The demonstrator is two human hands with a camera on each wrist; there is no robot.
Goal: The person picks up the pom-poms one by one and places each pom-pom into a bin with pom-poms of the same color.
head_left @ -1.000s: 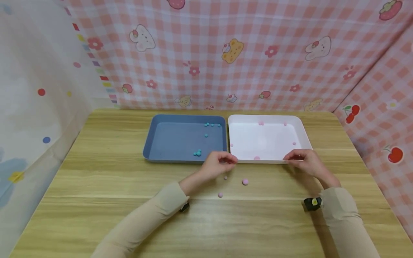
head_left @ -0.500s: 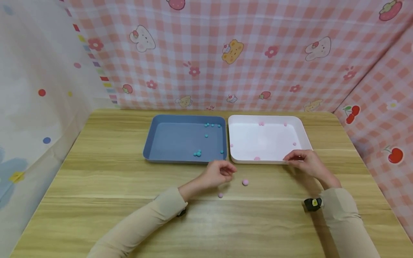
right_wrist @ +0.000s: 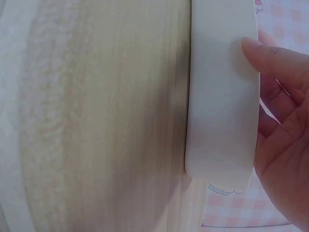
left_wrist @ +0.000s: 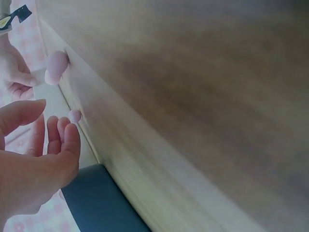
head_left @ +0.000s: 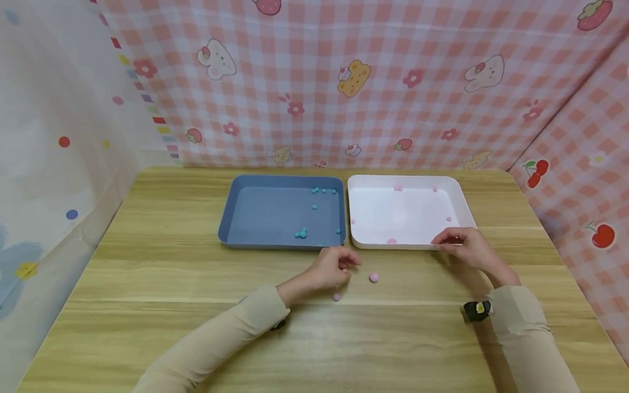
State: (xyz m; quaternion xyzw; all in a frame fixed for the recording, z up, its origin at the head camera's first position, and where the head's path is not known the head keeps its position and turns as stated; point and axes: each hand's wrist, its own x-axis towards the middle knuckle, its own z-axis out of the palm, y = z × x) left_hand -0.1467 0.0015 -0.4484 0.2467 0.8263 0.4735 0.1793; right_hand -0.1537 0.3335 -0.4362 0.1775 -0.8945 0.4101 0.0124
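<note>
My left hand [head_left: 330, 267] hovers low over the table, in front of the blue-grey tray's near right corner, its fingers loosely curved. In the left wrist view a gap shows between thumb and fingers, and a small pink ball [left_wrist: 75, 116] lies just beyond the fingertips. A larger pink ball [head_left: 373, 277] rests right of this hand, and another pink ball [head_left: 336, 297] just below it. My right hand [head_left: 464, 246] pinches the near rim of the white tray [head_left: 403, 246]; the right wrist view has the thumb [right_wrist: 270, 58] outside the wall and fingers behind it.
Several teal balls [head_left: 302, 234] lie in the blue-grey tray [head_left: 260, 245], mostly toward its right side. The white tray beside it holds several pink balls [head_left: 391, 240]. Both trays stand at the back of the wooden table [head_left: 373, 349], before a checked cloth [head_left: 314, 82].
The left hand has moved down from the trays' near edges toward the pink balls and now covers the smallest in the head view. A teal ball has appeared at the blue-grey tray's right. The right hand stays put.
</note>
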